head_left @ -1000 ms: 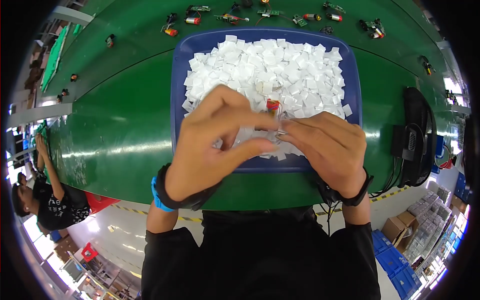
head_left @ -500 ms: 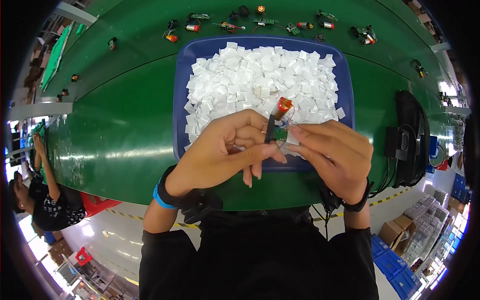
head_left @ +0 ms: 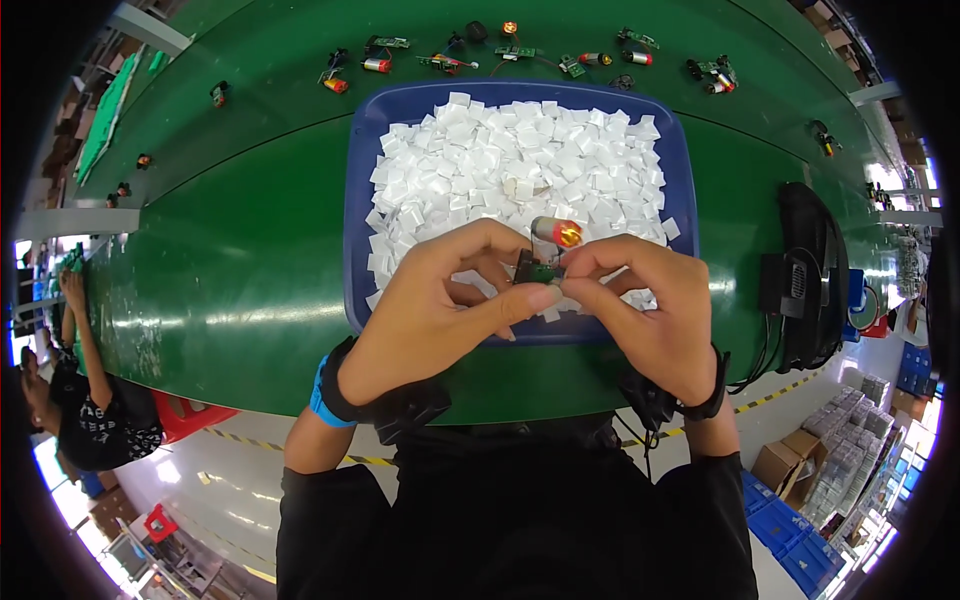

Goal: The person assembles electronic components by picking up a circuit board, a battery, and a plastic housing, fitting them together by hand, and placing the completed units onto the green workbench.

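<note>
Over the near part of a blue bin, my left hand (head_left: 430, 300) is closed on a small green circuit board (head_left: 543, 271) with a black part (head_left: 523, 265) at its left end. A silver and red cylinder (head_left: 557, 232) with a coppery end sticks out beyond the board, lying nearly level. The fingertips of my right hand (head_left: 655, 310) are pinched at the board's right edge; whether a white piece is between them is hidden. White square pieces (head_left: 510, 150) fill the blue bin (head_left: 683, 190) beneath both hands.
Several circuit boards with cylinders (head_left: 515, 52) lie along the far side of the green table (head_left: 230, 260). At the right stand a black device (head_left: 808, 280) and cables. Another person (head_left: 100, 410) works at the far left. Blue crates (head_left: 790, 530) are on the floor at lower right.
The cylinder has tipped from pointing up to nearly level, its coppery end now to the right. My right hand has shifted left, and the white square at its fingertips no longer shows.
</note>
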Demonstrator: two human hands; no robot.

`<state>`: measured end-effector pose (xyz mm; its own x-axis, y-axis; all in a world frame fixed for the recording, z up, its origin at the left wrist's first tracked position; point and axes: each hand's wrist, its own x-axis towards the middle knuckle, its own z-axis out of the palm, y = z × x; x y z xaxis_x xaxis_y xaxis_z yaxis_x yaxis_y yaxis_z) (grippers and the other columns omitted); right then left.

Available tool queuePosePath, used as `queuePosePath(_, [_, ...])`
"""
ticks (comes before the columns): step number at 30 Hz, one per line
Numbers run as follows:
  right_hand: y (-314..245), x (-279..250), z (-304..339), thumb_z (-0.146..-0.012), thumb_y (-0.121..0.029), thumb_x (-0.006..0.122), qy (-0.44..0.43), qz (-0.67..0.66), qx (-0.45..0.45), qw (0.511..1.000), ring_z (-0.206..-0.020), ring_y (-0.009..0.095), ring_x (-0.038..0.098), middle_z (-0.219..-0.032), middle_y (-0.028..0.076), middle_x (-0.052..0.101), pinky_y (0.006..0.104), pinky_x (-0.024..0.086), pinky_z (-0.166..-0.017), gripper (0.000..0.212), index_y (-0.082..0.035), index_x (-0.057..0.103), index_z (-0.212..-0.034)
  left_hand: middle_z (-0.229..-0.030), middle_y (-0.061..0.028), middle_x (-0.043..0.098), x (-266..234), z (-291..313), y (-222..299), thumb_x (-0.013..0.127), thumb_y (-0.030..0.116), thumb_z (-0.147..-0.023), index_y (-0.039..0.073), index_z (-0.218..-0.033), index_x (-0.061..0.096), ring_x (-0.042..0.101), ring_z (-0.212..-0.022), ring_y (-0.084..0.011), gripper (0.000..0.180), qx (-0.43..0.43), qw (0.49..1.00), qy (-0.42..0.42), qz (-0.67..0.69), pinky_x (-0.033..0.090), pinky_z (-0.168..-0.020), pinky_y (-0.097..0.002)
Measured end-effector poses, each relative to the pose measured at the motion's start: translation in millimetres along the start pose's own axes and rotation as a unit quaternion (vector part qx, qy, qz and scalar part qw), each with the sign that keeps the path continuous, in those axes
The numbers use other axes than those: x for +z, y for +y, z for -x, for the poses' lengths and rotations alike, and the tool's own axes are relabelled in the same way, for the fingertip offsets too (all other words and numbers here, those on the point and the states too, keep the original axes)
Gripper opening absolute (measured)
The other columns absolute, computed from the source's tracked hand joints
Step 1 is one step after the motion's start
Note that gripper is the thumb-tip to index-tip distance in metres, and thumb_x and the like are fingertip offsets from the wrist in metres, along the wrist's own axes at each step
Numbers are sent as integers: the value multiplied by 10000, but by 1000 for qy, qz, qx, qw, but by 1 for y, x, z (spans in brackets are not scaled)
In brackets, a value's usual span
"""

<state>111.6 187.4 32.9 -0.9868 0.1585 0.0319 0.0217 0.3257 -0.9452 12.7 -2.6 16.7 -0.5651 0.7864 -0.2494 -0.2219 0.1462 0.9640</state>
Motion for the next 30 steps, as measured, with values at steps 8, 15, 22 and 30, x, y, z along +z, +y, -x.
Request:
queuePosePath(8, [12,-22,-14,-874,-13,673,15,-87,55,995,-888,121,647,-1012,115,674,237,545,-681,161,27,650,-1028,-883,-43,616,-1,0,2,746,133,-865,23,-1129,621,620,-746,-76,312,53,997,50,15,529,-593,-223])
queuePosePath(15, [-2,-17,-20,-890,-70,671,1,72,-30,997,-936,131,626,-1038,88,662,263,514,-739,217,-2,654,-1096,-791,-40,611,5,0,-2,740,142,-866,44,-1096,626,623,-662,-86,275,101,987,96,-82,505,-564,-230])
queuePosePath(22, [4,-6,-24,-817,-27,724,-36,-48,5,998,-895,153,626,-988,71,654,279,494,-756,254,-21,665,-1064,-671,-36,586,8,-2,-11,697,125,-872,51,-1041,615,586,-543,-106,201,169,946,148,-235,467,-522,-229])
queuePosePath(30, [6,-9,-25,-679,-3,820,-62,101,-220,968,-854,218,612,-962,78,668,298,480,-812,329,-31,684,-978,-813,-77,613,5,1,-4,544,43,-893,44,-991,580,596,-724,-122,105,77,982,100,-143,456,-642,-238])
